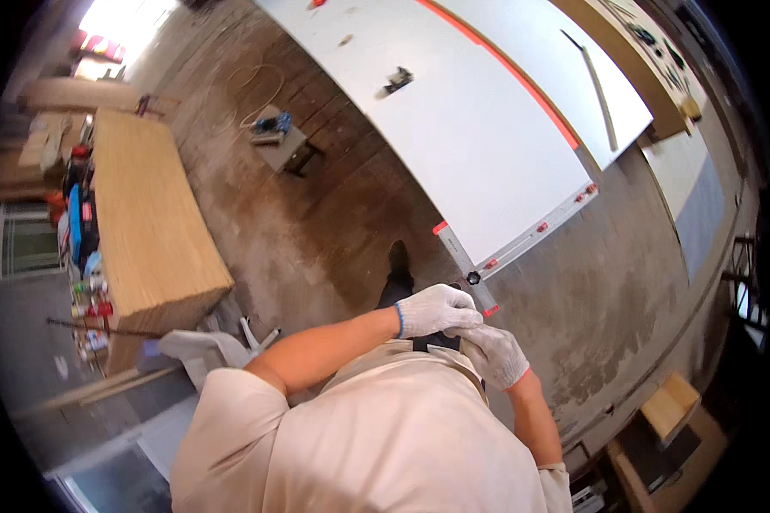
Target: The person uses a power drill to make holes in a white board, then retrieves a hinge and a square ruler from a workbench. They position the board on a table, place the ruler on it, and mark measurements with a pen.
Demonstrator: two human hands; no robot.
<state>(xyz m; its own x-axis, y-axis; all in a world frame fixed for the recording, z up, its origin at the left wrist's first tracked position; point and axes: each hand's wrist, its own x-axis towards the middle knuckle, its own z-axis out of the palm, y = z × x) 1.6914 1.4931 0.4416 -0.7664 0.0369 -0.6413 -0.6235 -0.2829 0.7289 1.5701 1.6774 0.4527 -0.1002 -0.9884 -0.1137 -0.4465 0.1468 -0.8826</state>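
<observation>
In white knit gloves, my left hand (436,309) and my right hand (494,352) meet in front of my waist. The fingers of both are curled and pressed together. Whatever they pinch, if anything, is hidden. Just ahead of them lies a silver T-square ruler (522,244) with red sliding stops, a black knob (474,278) and red end caps. Its long blade runs along the near end of a large white board (462,145), and its short crossbar lies against the board's left edge at the corner. Neither hand clearly touches the ruler.
A small dark metal tool (398,79) lies on the board. An orange-red strip (522,73) runs along its right side, beside another white panel (612,85) bearing a thin strip (599,98). Left are a low stool (284,145) with a blue tool and a wooden cabinet (150,205).
</observation>
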